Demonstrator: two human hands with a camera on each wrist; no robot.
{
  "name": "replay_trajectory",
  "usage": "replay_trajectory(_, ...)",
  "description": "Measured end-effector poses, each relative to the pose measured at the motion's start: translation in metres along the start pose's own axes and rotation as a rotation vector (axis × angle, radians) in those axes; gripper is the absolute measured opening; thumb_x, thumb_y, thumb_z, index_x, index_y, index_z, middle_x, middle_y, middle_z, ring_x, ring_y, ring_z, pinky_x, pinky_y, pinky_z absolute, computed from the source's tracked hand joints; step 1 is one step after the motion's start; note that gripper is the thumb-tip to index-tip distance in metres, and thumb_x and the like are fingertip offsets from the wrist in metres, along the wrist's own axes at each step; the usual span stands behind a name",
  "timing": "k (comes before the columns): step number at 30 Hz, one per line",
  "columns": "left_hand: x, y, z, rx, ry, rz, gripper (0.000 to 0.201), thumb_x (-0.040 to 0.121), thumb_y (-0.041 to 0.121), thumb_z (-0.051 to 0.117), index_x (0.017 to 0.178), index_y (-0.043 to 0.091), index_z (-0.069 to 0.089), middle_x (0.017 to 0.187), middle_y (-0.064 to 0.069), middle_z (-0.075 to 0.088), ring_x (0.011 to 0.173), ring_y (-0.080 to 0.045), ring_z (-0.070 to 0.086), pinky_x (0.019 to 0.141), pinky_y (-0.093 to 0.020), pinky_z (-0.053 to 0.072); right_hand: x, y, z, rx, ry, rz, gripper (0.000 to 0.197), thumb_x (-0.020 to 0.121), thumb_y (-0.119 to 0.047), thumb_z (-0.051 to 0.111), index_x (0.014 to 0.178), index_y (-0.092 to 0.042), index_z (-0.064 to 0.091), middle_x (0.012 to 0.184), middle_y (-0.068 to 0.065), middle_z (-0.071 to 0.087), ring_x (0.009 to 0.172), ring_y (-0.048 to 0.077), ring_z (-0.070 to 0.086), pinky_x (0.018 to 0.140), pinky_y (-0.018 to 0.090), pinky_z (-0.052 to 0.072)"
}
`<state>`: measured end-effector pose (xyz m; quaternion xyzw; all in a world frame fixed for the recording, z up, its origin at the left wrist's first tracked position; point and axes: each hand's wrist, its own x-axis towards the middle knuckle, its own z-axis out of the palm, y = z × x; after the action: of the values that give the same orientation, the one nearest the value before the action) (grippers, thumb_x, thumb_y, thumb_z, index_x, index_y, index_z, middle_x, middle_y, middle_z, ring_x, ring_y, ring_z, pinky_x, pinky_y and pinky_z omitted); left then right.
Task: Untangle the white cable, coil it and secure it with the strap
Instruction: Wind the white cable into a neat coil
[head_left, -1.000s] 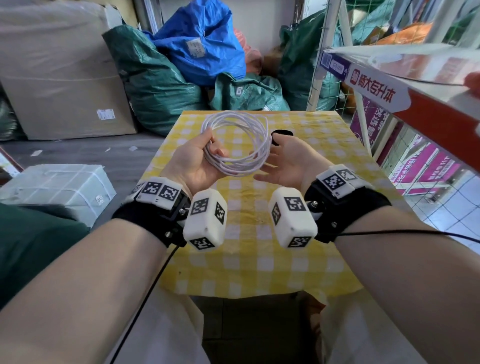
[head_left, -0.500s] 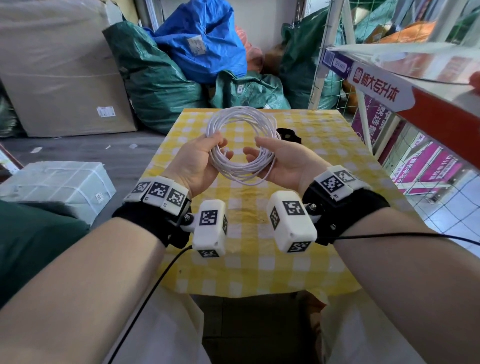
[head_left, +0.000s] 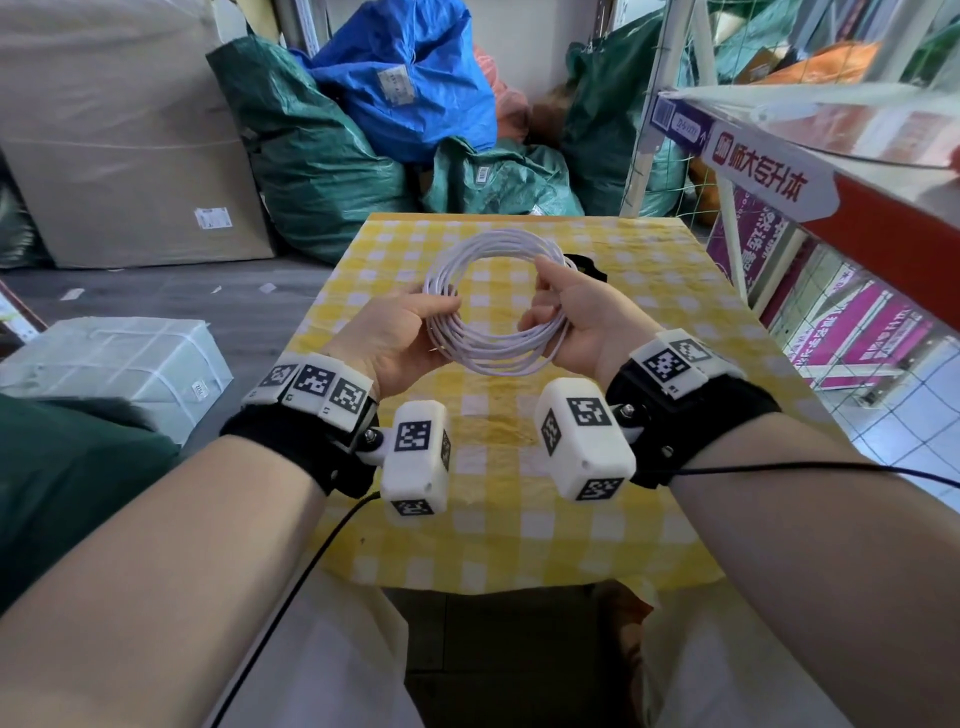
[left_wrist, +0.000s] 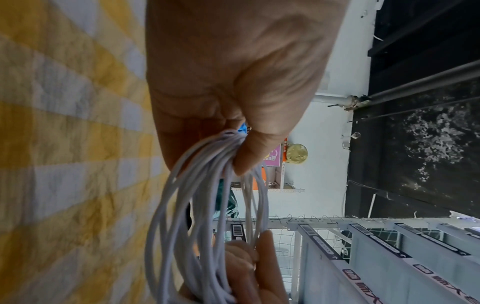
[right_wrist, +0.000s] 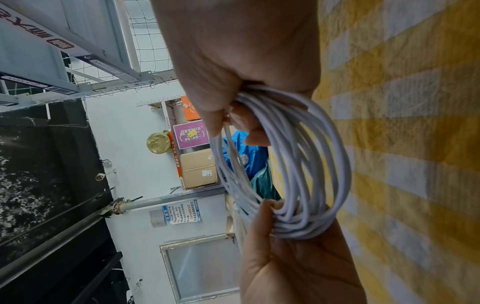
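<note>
The white cable (head_left: 493, 249) is wound into a round coil of several loops, held upright above the yellow checked table (head_left: 519, 519). My left hand (head_left: 415, 325) grips the coil's left side, thumb over the strands. My right hand (head_left: 558, 306) grips its right side with curled fingers. The left wrist view has the cable (left_wrist: 207, 205) bunched under my left hand (left_wrist: 233, 148). In the right wrist view the cable (right_wrist: 298, 164) loops from my right hand (right_wrist: 233, 111) to the other hand. A black strap (head_left: 589, 265) lies on the table just behind my right hand, partly hidden.
Green and blue sacks (head_left: 363, 130) and a big wrapped box (head_left: 119, 130) stand beyond the table's far edge. A white shelf rack (head_left: 779, 156) with a red-edged board rises close on the right. A wrapped white package (head_left: 114, 364) lies on the floor at left.
My right hand, open a second ago, has closed round the coil's right side. Both hands have drawn nearer each other and the coil now stands more upright between them.
</note>
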<state>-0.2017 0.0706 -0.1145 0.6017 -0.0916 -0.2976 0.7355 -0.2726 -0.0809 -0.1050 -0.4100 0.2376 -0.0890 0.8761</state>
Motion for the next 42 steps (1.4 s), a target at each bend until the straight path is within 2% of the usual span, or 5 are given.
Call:
replay_trajectory(11,0.012,0.006,-0.001,0.602,0.292,0.281,0.041,0.077,0.022,0.074,0.112,0.011,0.054,0.106,-0.005,0.057,0.096,-0.018,0.055,0.085,-0.031,0.046,0.001,0.001,0.007,-0.118,0.053,0.000,0.037,0.091,-0.033,0.062,0.067,-0.011,0.044,0.054,0.003,0.048,0.049,0.016,0.053,0.061,0.032,0.054)
replay_trajectory(25,0.031,-0.005,0.036,1.455,-0.033,0.517,0.067,0.067,0.063,0.037,0.105,0.017,0.066,0.141,-0.007,0.040,0.134,-0.028,0.021,0.109,-0.036,0.018,0.021,0.000,0.006,-0.197,-0.209,0.007,0.054,0.097,-0.042,0.046,0.052,-0.014,0.060,0.059,0.001,0.053,0.062,0.016,0.049,0.069,0.028,0.042)
replay_trajectory(30,0.048,-0.011,0.039,1.049,-0.131,0.430,0.029,0.074,0.034,0.056,0.080,0.006,0.061,0.076,-0.006,0.062,0.075,-0.022,0.056,0.064,-0.027,0.040,0.038,-0.001,0.000,-0.258,-0.206,-0.002,0.043,0.098,-0.041,0.044,0.070,-0.012,0.057,0.064,0.002,0.056,0.059,0.014,0.056,0.063,0.026,0.050)
replay_trajectory(34,0.067,-0.012,0.036,0.660,-0.211,0.251,0.036,0.076,0.025,0.052,0.103,0.005,0.063,0.090,-0.010,0.067,0.082,-0.022,0.064,0.075,-0.037,0.050,0.056,-0.008,-0.006,-0.377,-0.215,0.046,0.047,0.096,-0.050,0.042,0.107,-0.007,0.060,0.095,0.011,0.059,0.090,0.029,0.056,0.091,0.043,0.048)
replay_trajectory(42,0.108,0.001,0.036,0.169,-0.152,0.132,0.024,0.096,0.015,0.041,0.072,0.015,0.042,0.045,0.005,0.036,0.039,-0.012,0.034,0.048,-0.026,0.035,0.105,-0.037,-0.041,-0.537,0.322,-0.183,0.007,0.092,-0.022,0.051,0.087,-0.019,0.055,0.081,-0.003,0.051,0.066,0.009,0.049,0.059,0.023,0.048)
